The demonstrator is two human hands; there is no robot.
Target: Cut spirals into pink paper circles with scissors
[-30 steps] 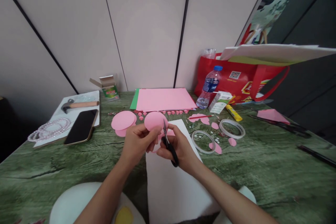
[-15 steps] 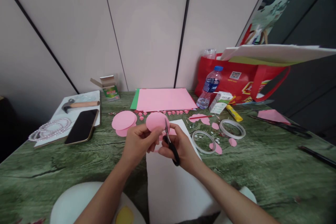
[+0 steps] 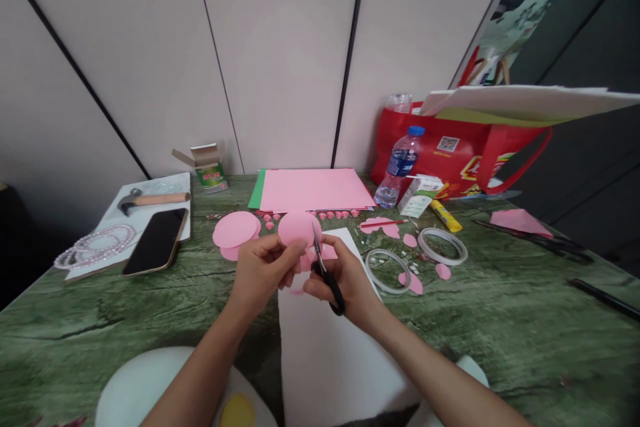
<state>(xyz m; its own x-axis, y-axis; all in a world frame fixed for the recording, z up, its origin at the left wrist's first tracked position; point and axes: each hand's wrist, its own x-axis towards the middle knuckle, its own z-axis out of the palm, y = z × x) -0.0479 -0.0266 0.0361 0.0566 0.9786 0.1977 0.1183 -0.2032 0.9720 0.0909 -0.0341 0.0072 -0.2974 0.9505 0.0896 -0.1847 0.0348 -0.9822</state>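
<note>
My left hand pinches the lower edge of a round pink paper piece between thumb and fingers. In my right hand is a pair of scissors with black handles, its metal blades pointing up at the right side of that pink round. Below the hands lies a white sheet, with pink scraps on its far end. Left of my hands, more pink paper circles are stacked on the table. A row of small pink rolled pieces runs behind the hands, partly hidden by the held paper.
Pink sheets lie at the back. A phone, hammer and beads are on the left. To the right are tape rolls, a water bottle, a glue tube and a red bag.
The scissors' blades have tilted slightly left against the pink round. Both hands have shifted only a little, and the paper stays in my left hand.
</note>
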